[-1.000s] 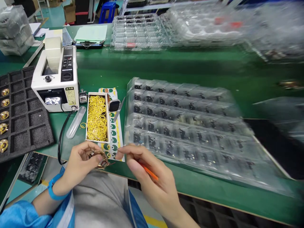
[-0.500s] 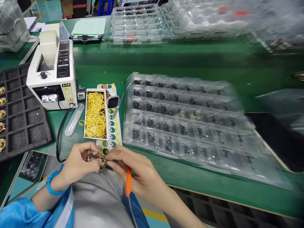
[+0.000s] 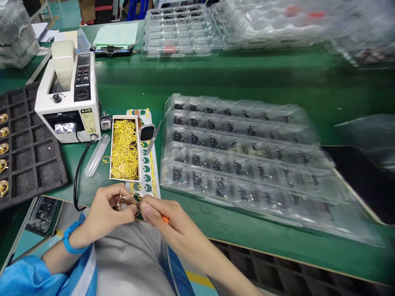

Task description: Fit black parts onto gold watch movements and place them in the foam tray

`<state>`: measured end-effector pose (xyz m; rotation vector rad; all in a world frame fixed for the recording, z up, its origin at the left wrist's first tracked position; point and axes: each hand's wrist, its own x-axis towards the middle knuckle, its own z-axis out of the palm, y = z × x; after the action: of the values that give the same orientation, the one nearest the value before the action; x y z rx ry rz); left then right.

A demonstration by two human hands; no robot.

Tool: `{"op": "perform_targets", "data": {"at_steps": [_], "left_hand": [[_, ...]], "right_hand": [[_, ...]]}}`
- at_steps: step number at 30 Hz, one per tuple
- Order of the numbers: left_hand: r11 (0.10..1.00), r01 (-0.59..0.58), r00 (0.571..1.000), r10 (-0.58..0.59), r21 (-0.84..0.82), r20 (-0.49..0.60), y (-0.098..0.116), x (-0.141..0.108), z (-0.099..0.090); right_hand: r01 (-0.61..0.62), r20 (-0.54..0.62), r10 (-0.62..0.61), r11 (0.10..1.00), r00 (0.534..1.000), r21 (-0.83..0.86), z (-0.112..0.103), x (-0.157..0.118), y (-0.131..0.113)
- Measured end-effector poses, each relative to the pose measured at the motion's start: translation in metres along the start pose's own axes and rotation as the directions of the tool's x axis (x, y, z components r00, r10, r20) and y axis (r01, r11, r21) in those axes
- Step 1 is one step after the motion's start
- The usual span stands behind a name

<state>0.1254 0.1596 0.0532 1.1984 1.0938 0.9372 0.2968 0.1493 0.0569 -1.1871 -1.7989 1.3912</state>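
Note:
My left hand (image 3: 105,213) pinches a small ring-shaped metallic part (image 3: 124,203) with thin fine pieces on it, close to the front edge of the bench. My right hand (image 3: 168,217) is closed around an orange-handled tool (image 3: 166,220); only a bit of orange shows, and its tip is hidden by the fingers. Those fingertips meet the right side of the ring-shaped part. Just beyond both hands stands a white box (image 3: 138,150) filled with yellow rings (image 3: 124,148). Beside it, a die-cut sheet (image 3: 146,168) carries a watch-like object (image 3: 147,132) and grey tweezers (image 3: 153,139).
At left are a tape dispenser (image 3: 66,92) and a black foam tray (image 3: 49,179) with gold ring parts. A clear plastic tray (image 3: 197,197) of small black parts covers the right. A clear oblong case (image 3: 96,156) and a tally counter (image 3: 105,122) lie near the dispenser.
My right hand has turned and its fingers have curled in, so the orange handle, earlier long and hanging down, now shows only its end. Both hands have shifted slightly.

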Motion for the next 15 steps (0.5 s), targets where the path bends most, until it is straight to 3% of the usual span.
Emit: {"op": "perform_targets", "data": {"at_steps": [2,3,6,8,10,13,15], "left_hand": [[0.967,-0.203,0.972,0.218,0.157,-0.089,-0.006,-0.002,-0.002],[0.914,-0.316,0.93,0.351,0.257,-0.107,-0.01,-0.003,-0.003],[0.621,-0.555,0.728,0.685,0.553,-0.038,-0.022,-0.006,-0.008],[0.405,-0.593,0.598,0.8,0.695,0.044,-0.028,-0.006,-0.009],[0.263,-0.584,0.512,0.854,0.768,0.097,-0.031,-0.005,-0.008],[0.192,-0.574,0.473,0.872,0.796,0.131,-0.03,-0.006,-0.005],[0.239,-0.576,0.495,0.863,0.782,0.101,-0.026,-0.007,-0.007]], "right_hand": [[-0.082,-0.082,0.09,0.992,0.993,0.095,0.003,0.001,-0.002],[-0.115,-0.112,0.132,0.982,0.985,0.15,0.004,0.002,-0.003],[-0.141,-0.144,0.202,0.925,0.969,0.353,0.015,0.004,-0.004],[-0.112,-0.175,0.22,0.87,0.96,0.481,0.027,0.005,-0.004],[-0.102,-0.199,0.264,0.806,0.944,0.583,0.039,0.006,-0.003],[-0.104,-0.187,0.315,0.717,0.93,0.689,0.049,0.005,0.0],[-0.074,-0.205,0.302,0.708,0.931,0.702,0.047,0.0,0.004]]}}
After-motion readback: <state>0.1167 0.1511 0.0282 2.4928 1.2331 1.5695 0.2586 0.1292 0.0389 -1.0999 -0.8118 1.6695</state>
